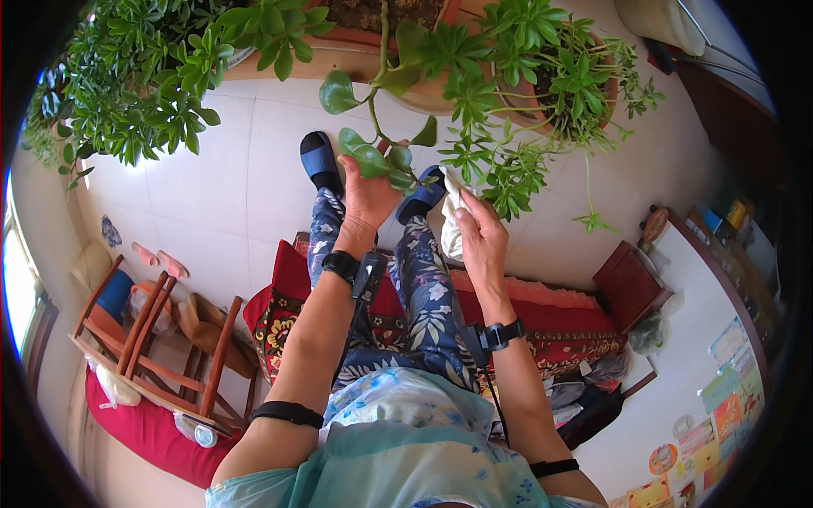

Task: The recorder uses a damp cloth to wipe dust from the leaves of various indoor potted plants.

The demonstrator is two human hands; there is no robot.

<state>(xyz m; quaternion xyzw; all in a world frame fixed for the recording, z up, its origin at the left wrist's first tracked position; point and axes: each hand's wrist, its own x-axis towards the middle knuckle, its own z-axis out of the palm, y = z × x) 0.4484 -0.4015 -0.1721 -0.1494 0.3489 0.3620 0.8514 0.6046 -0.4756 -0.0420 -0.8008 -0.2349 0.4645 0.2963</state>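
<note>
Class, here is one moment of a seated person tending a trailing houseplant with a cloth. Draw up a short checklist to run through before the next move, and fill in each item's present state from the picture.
1. Left hand supports the round leaves of the trailing vine: ok, fingers lie under them.
2. Right hand has the white cloth gripped: ok.
3. Cloth is touching the held leaves: not ok, it sits to the right, apart from them.
4. Vine stem is free of strain: cannot tell.
5. Neighbouring bushy plant is clear of the right hand: not ok, its leaves crowd the cloth.
6. Cloth is damp or clean: cannot tell.
</note>
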